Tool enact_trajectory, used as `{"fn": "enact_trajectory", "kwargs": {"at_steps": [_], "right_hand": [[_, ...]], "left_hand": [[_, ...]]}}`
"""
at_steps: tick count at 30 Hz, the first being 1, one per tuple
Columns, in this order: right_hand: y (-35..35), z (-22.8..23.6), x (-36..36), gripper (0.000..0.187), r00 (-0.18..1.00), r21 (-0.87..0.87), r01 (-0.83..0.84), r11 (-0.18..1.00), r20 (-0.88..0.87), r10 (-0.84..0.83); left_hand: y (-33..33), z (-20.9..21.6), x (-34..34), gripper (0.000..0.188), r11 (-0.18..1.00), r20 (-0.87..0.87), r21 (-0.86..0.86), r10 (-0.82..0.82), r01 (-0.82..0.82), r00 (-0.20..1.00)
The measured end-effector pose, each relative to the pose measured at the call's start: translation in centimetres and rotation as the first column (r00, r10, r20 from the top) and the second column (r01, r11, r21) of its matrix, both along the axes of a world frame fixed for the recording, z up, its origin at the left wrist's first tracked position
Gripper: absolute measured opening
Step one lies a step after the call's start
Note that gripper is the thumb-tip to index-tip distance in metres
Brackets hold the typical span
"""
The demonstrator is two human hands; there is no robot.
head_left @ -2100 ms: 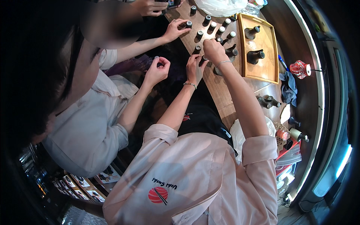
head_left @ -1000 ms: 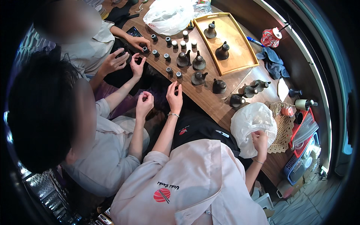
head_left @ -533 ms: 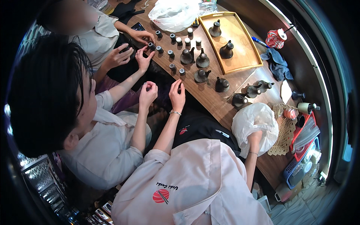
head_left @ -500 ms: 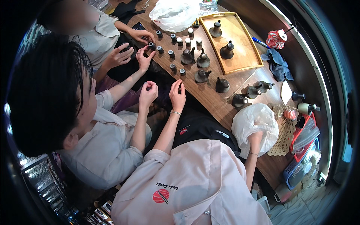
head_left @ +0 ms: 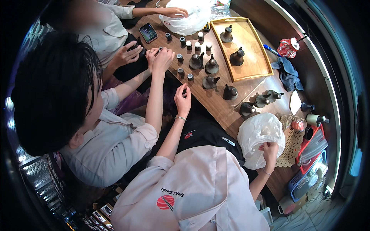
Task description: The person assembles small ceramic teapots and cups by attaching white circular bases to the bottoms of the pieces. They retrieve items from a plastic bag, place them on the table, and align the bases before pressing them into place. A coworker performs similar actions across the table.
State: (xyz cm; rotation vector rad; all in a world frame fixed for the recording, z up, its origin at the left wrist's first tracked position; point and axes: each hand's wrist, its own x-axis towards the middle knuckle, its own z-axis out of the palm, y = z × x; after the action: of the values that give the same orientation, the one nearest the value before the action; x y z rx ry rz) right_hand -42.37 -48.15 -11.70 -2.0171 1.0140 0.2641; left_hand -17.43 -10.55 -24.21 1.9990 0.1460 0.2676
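My left hand (head_left: 183, 101) is held off the table's near edge, its fingers curled toward the thumb; whatever they hold, if anything, is hidden. Just beyond it stands a small dark cylinder with a pale top (head_left: 190, 77). My right hand (head_left: 270, 153) is at the mouth of a crumpled white plastic bag (head_left: 254, 129), fingers bent together, their tips partly hidden. Several dark bell-shaped bottles with short spouts stand on the table, among them one bottle (head_left: 230, 92) beyond my hands and another bottle (head_left: 247, 109) beside the bag.
Beside me on the left, a co-worker's hands (head_left: 162, 57) work on something small. Another person's hand (head_left: 175, 12) touches a far white bag (head_left: 187, 25). A wooden tray (head_left: 251, 71) holds two bottles. At right are a blue cloth (head_left: 289, 75), woven mat (head_left: 291, 148) and red basket (head_left: 304, 165).
My right hand has drawn back from inside the bag to its mouth. The neighbour's hands have come together farther away. The far person's hand has moved to the other bag, uncovering a phone.
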Motion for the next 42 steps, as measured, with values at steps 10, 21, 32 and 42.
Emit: {"fn": "enact_trajectory", "kwargs": {"at_steps": [10,21,32,42], "right_hand": [[-0.6,3.8,-0.4,0.023,0.997,0.079,0.042,0.996,0.055,-0.046],[-2.2,5.6,0.0,0.022,0.997,-0.076,-0.068,0.995,0.022,0.070],[-1.4,5.7,0.0,0.014,0.998,-0.075,-0.053,0.996,0.037,0.056],[-1.1,4.6,0.4,0.026,0.997,0.014,0.015,1.000,0.081,-0.016]], "left_hand": [[-2.1,5.4,2.0,0.024,0.997,0.070,0.058,0.040,-0.044,0.997],[-5.3,6.5,20.7,0.039,0.951,0.251,0.198,0.185,-0.238,0.950],[-3.5,3.5,29.7,0.055,0.900,-0.240,0.425,0.217,-0.099,0.946],[-3.4,2.6,31.1,0.047,0.868,-0.387,0.497,0.217,0.004,0.896]]}}
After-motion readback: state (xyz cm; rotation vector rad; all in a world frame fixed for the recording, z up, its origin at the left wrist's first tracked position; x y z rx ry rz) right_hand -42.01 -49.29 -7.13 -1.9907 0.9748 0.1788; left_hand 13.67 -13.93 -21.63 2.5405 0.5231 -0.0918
